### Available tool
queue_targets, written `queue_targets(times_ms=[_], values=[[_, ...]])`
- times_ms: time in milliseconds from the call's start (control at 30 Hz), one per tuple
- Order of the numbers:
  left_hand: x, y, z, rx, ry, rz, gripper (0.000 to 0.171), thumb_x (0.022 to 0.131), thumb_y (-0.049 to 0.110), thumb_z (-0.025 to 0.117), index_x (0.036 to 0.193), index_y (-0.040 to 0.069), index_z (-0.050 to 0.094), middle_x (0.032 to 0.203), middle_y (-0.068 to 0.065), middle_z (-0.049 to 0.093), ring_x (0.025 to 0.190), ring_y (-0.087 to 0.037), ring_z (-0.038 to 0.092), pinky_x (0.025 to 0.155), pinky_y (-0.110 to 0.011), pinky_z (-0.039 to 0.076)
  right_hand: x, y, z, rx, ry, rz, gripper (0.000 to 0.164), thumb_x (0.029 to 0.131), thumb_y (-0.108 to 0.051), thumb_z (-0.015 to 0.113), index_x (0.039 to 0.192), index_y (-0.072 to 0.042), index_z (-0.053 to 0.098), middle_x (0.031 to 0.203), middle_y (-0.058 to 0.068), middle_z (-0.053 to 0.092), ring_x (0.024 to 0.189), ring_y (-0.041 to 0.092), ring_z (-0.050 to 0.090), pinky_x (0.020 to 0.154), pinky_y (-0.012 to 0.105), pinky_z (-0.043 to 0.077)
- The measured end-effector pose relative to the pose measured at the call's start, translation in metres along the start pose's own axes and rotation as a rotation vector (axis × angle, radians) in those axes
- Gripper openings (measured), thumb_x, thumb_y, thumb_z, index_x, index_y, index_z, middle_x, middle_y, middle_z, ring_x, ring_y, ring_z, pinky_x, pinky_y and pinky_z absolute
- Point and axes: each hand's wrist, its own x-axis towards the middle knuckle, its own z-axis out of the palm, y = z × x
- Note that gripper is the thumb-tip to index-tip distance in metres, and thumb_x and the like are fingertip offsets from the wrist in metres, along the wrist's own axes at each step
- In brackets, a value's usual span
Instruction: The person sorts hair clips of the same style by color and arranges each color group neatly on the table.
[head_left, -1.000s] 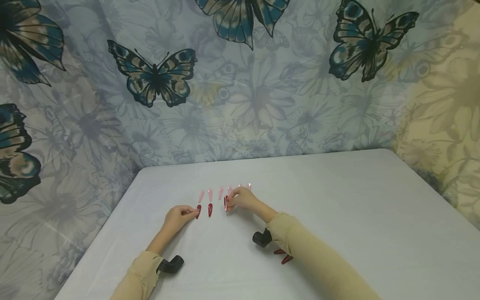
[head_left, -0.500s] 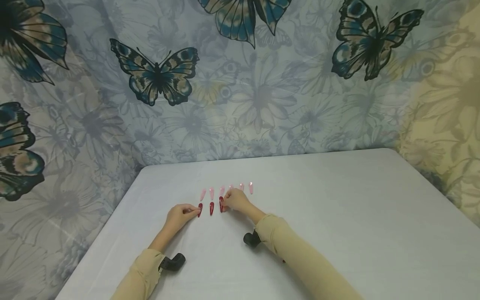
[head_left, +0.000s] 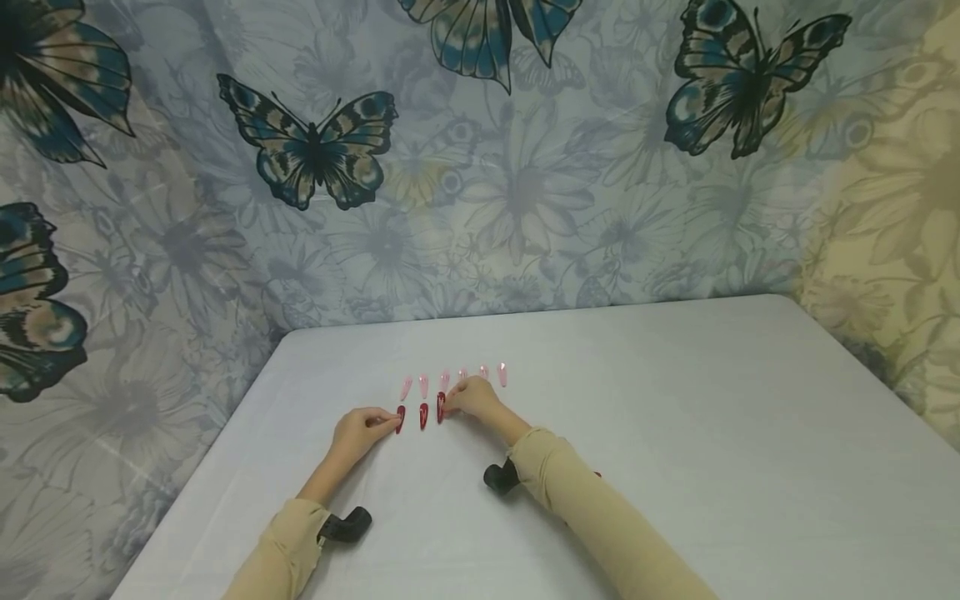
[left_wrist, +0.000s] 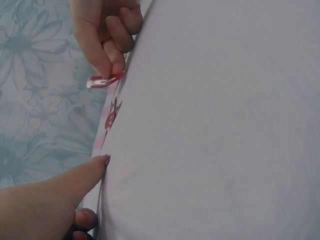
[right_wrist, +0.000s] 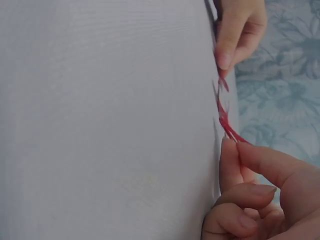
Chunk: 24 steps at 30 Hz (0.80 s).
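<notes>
The step in hand appears to be the setting of a third red clip in a row, with the right hand (head_left: pixel 476 400) placing and the left hand (head_left: pixel 360 431) steadying one end. The next move seems to call for laying the clip flat, in line with its neighbours, then parting the right fingers without dragging it.

Thumb and forefinger of the right hand are pressed together on the right red clip (head_left: pixel 440 407), pinching it; the other fingers curl toward the palm (right wrist view). This clip is held tilted; whether its lower end touches the counter (head_left: pixel 675 400) cannot be told. Thumb and forefinger of the left hand come together on the left red clip (head_left: pixel 401 419), apparently in a light pinch. Between the two sets of fingers, touched by neither, lies the middle red clip (head_left: pixel 423 416).

Just beyond the fingers, on the wall side, runs a row of pink clips (head_left: pixel 423 386), partly covered by the right hand. Back from the right fingers, past the right sleeve (head_left: pixel 592 517), shows a small red piece (head_left: pixel 597 474), too little exposed to identify. Behind the left fingers, a black device (head_left: pixel 350 525) juts from the left sleeve (head_left: pixel 281 542). Well beyond all the fingertips hangs a wall cloth (head_left: pixel 525 217) printed with butterflies.
</notes>
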Motion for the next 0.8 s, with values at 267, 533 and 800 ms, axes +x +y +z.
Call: queue_targets(times_ms=[267, 533, 800], values=[[0.0, 0.0, 0.002, 0.014, 0.013, 0.004, 0.012, 0.076, 0.023, 0.072, 0.077, 0.011, 0.072, 0.056, 0.006, 0.051, 0.056, -0.012, 0.04, 0.056, -0.029, 0.033, 0.0, 0.003, 0.006, -0.038, 0.031, -0.015, 0.008, 0.069, -0.008, 0.071, 0.064, -0.002, 0.068, 0.054, -0.001, 0.06, 0.051, 0.009, 0.042, 0.046, 0.021, 0.031], [-0.003, 0.001, 0.0, 0.007, 0.017, 0.015, 0.012, 0.076, 0.021, 0.072, 0.077, 0.009, 0.072, 0.05, 0.006, 0.04, 0.052, -0.013, 0.035, 0.052, -0.029, 0.028, 0.004, 0.001, 0.01, -0.056, 0.019, 0.033, 0.011, 0.068, -0.008, 0.073, 0.06, -0.002, 0.068, 0.054, 0.0, 0.06, 0.048, 0.012, 0.045, 0.045, 0.023, 0.035], [-0.002, 0.001, 0.0, 0.006, 0.037, 0.029, 0.013, 0.075, 0.021, 0.072, 0.076, 0.008, 0.072, 0.051, 0.006, 0.041, 0.052, -0.012, 0.034, 0.052, -0.029, 0.028, 0.008, 0.003, 0.008, -0.057, 0.004, 0.037, 0.011, 0.066, -0.008, 0.073, 0.057, -0.004, 0.067, 0.05, 0.0, 0.059, 0.04, 0.012, 0.042, 0.041, 0.025, 0.034]])
